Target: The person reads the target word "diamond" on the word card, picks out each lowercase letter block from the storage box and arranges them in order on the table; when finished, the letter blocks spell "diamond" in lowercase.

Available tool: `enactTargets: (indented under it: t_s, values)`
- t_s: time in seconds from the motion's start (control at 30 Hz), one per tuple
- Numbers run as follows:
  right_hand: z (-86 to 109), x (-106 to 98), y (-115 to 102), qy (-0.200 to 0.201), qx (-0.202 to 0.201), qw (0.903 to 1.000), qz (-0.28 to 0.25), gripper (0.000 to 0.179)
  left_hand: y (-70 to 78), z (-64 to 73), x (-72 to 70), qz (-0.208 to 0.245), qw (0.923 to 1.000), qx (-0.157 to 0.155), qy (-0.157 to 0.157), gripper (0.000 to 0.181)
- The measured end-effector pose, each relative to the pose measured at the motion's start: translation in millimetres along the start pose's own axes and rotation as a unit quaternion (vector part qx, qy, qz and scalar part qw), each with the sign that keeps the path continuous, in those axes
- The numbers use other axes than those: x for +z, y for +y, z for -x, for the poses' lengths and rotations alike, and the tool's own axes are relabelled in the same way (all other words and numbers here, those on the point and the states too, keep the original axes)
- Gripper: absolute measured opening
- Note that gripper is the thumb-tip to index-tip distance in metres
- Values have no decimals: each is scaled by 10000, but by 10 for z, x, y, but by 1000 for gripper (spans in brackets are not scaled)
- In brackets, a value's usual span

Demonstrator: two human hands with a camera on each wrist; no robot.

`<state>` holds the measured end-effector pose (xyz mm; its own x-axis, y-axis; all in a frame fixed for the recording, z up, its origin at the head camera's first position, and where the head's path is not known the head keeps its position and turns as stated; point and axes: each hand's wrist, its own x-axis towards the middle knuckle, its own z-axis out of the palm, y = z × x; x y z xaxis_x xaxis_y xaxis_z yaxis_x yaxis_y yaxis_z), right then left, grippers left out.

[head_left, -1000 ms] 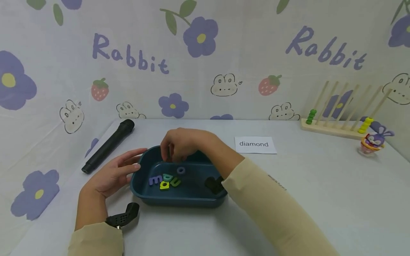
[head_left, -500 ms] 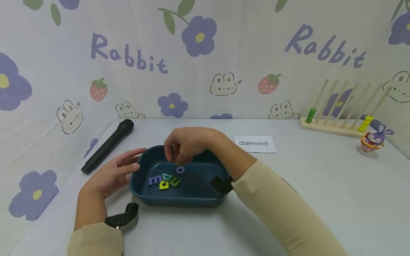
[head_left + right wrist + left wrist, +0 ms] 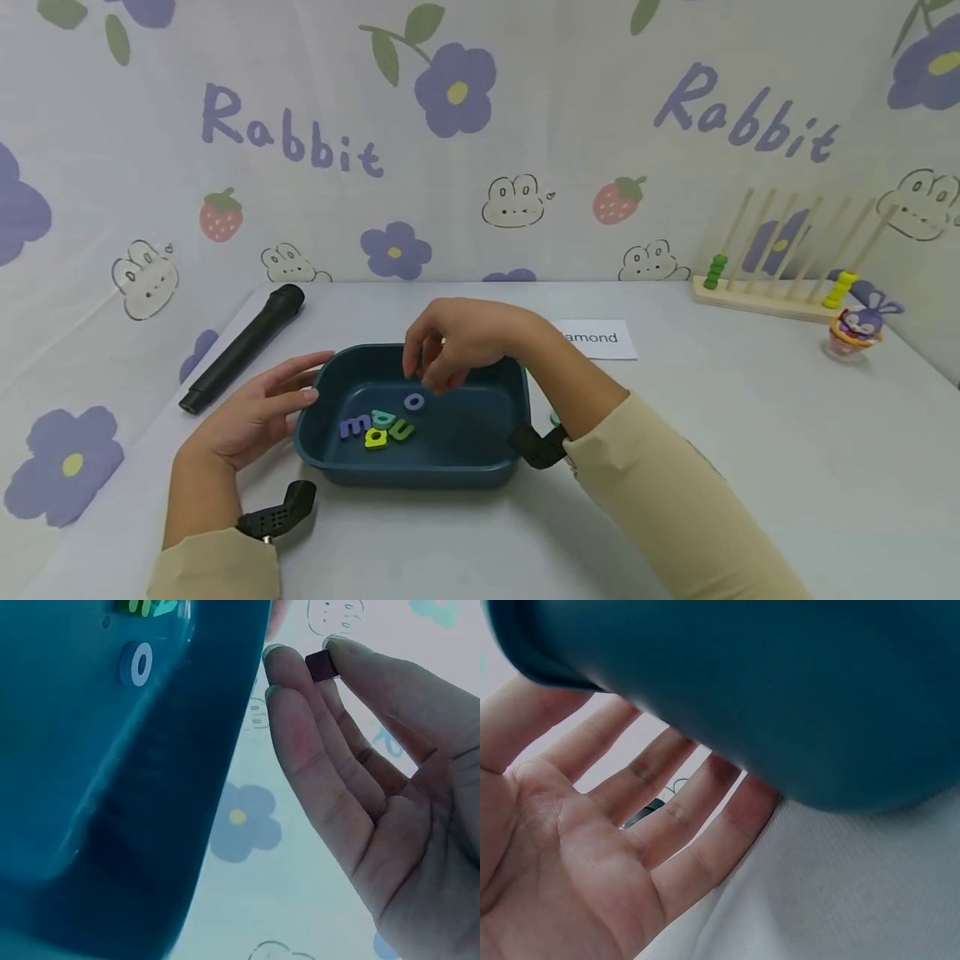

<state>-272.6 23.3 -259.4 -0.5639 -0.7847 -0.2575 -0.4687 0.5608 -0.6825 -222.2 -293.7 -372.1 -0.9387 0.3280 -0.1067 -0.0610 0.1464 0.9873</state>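
Note:
A dark blue plastic tray (image 3: pixel 420 477) sits on the white table. In it lie small letter pieces: a purple m (image 3: pixel 355 426), a teal letter (image 3: pixel 383 418), a yellow letter (image 3: pixel 376 438), a green u-shaped letter (image 3: pixel 402 430) and a purple o (image 3: pixel 414 402). My left hand (image 3: pixel 258 412) rests against the tray's left end, fingers extended along its outer wall in the left wrist view. My right hand (image 3: pixel 468 346) is raised over the tray's back part. Thumb and fingers pinch a small dark reddish block (image 3: pixel 322 666), seen in the right wrist view.
Behind the right forearm stands a white card (image 3: pixel 611 340), its printed word partly covered. A teal piece (image 3: pixel 555 417) shows right of the tray. A black microphone (image 3: pixel 243 348) lies at left; a wooden bead rack (image 3: pixel 772 302) and a purple rabbit figure (image 3: pixel 858 325) stand at right.
My right hand has moved rightward over the tray, its forearm now covering part of the card and baring the tray's right end. My left hand keeps its place at the tray.

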Motion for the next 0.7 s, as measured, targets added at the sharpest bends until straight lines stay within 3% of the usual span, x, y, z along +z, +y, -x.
enactTargets:
  t_s: [0.23, 0.7]
  values:
    - [101, -21, 92, 283, -74, 9994, -210, 8, 16, 14, 2, 57, 10000, 6, 17, 58]
    - [221, -41, 259, 853, 7, 9955, -415, 8, 12, -2, -6, 46, 10000, -29, 46, 59]
